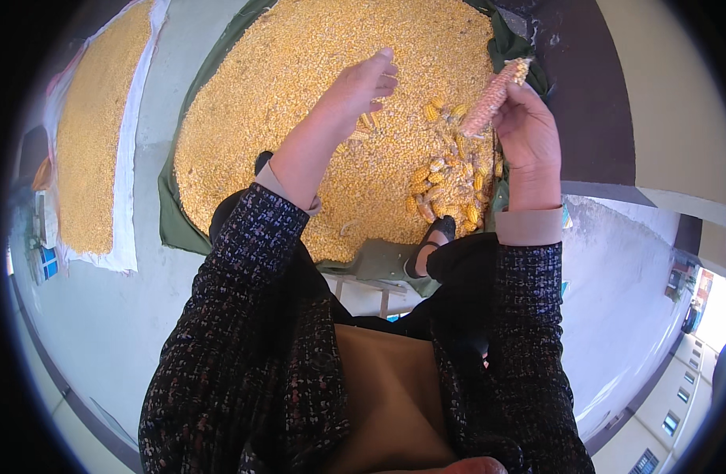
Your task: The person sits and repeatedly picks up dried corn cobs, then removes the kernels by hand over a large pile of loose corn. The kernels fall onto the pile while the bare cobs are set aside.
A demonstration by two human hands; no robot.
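Note:
A corn cob (494, 99), mostly stripped to its reddish core with some yellow kernels at its upper end, is gripped in my right hand (525, 124). My left hand (366, 83) is held above the loose kernels with its fingers apart and nothing visible in it. Beneath both hands spreads a wide heap of yellow corn kernels (268, 118). Several ears of corn (451, 183) lie in a cluster on the heap, below my right hand. A few more pieces of corn (369, 121) lie just under my left hand, partly hidden by it.
The kernels lie on a green cloth (182, 213). My shoe (437, 237) rests at its near edge, beside the ears. On the far left, a white sheet (126, 172) bears more kernels. A dark-based wall (588, 89) rises at right. A wooden stool (383, 296) shows between my legs.

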